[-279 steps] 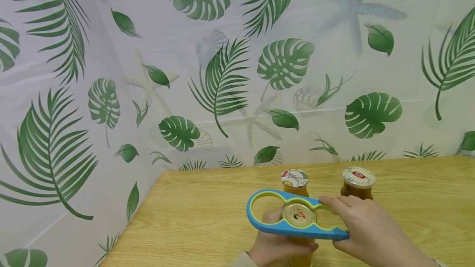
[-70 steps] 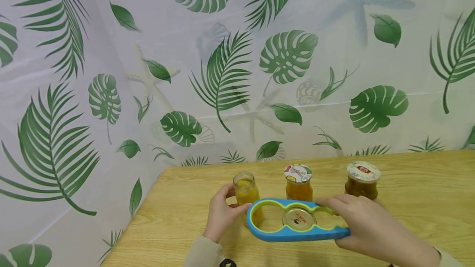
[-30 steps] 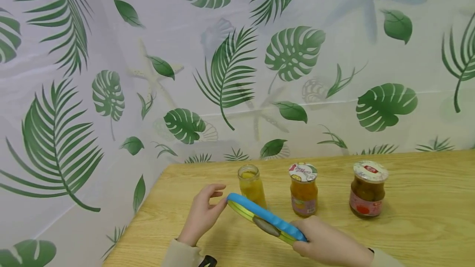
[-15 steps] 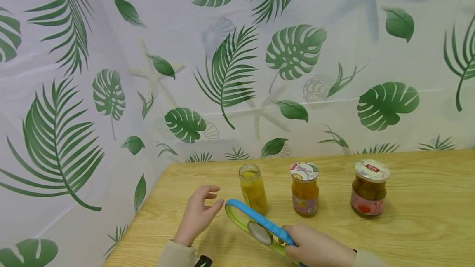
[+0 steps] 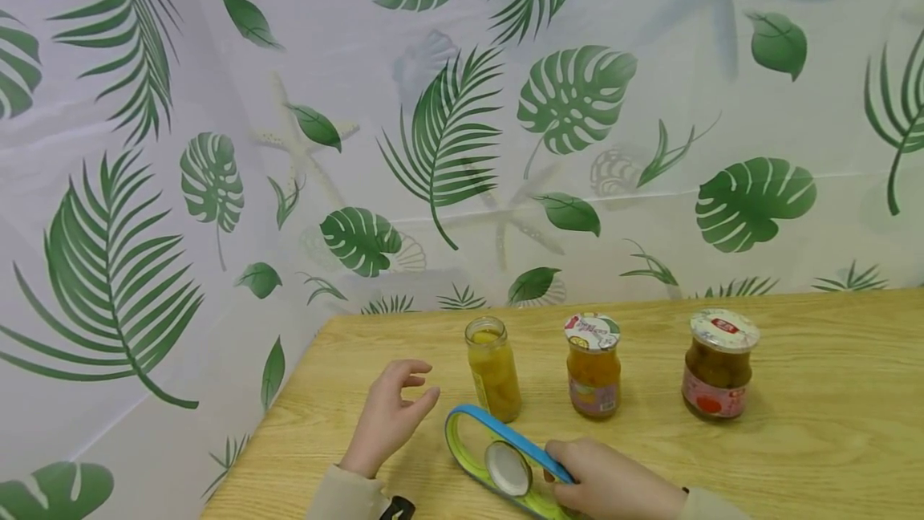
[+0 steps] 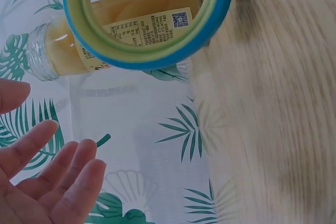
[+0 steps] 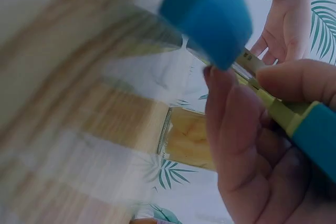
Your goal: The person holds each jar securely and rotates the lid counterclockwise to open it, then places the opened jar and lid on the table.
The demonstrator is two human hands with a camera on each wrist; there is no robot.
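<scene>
**A:** Where are the two hands?

**B:** Both sit near the 6 o'clock edge of a wooden tabletop (image 5: 794, 424). The right hand (image 5: 613, 488) has its fingers and thumb curled round one end of a blue and green jar opener (image 5: 498, 456). The left hand (image 5: 386, 420) is spread and loose, palm turned toward the opener, fingers relaxed, holding nothing.

**A:** How does the opener lie?

**B:** It is tilted on edge, so its green underside faces the viewer. The free loop points toward 10 o'clock, just beside the left hand's fingertips but apart from them. A round metal lid (image 5: 508, 468) is lodged in the opener's middle ring, pale inner face showing.

**A:** What does the left wrist view add?

**B:** The opener's big loop (image 6: 147, 22) fills the top, and the open jar's label shows through it. The left hand's straight fingers (image 6: 52, 182) lie at 7 o'clock.

**A:** And the right wrist view?

**B:** It is blurred, but the right hand's fingers (image 7: 236, 129) plainly pinch the opener's handle (image 7: 310, 129).

**A:** Which jars are on the tabletop?

**B:** Three, in a row across the middle. At 9 o'clock of the row stands an open jar (image 5: 493, 369) of yellow fruit, upright, near the opener's loop. In the centre is an orange jar (image 5: 593, 365) with a printed lid on. At 3 o'clock is a darker jar (image 5: 719, 363), also lidded.

**A:** What is behind them?

**B:** A white curtain (image 5: 433, 143) printed with green leaves.
</scene>
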